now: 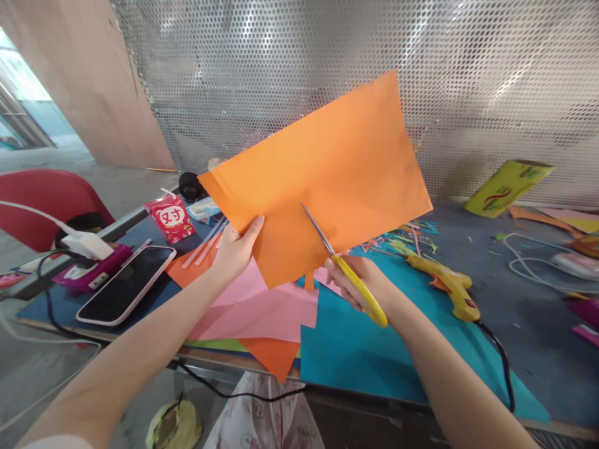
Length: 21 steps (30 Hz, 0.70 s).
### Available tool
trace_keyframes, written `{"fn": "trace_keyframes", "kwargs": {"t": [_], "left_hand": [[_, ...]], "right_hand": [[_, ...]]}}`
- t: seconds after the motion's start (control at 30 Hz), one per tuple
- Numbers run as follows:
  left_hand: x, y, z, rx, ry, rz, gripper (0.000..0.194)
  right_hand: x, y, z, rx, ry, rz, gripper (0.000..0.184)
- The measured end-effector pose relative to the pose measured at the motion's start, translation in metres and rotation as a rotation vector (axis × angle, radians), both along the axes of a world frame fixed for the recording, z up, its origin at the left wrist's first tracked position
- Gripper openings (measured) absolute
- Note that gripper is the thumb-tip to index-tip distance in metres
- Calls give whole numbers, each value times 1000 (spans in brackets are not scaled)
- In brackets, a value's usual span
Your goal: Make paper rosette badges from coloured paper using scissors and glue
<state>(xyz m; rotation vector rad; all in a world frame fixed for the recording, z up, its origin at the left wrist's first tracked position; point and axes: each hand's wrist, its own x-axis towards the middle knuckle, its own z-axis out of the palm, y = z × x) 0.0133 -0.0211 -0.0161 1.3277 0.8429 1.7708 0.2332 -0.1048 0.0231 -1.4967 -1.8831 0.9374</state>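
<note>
Carefully holding the orange sheet taut in the air above the table, left hand pinching its lower left edge, right hand fingers closed through the yellow scissors, blades cutting up from the bottom edge.
</note>
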Motion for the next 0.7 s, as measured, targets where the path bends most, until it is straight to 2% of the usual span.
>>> {"fn": "trace_keyframes", "kwargs": {"t": [0.3,0.43,0.7], "left_hand": [[1,-3,3,1,-17,-28,46],[1,-4,4,-3,-25,-31,44],[1,-5,2,-5,7,-48,42]], "right_hand": [[0,-5,8,-51,48,40,57],[1,-6,8,-87,53,29,54],[1,-5,3,-66,102,31,53]]}}
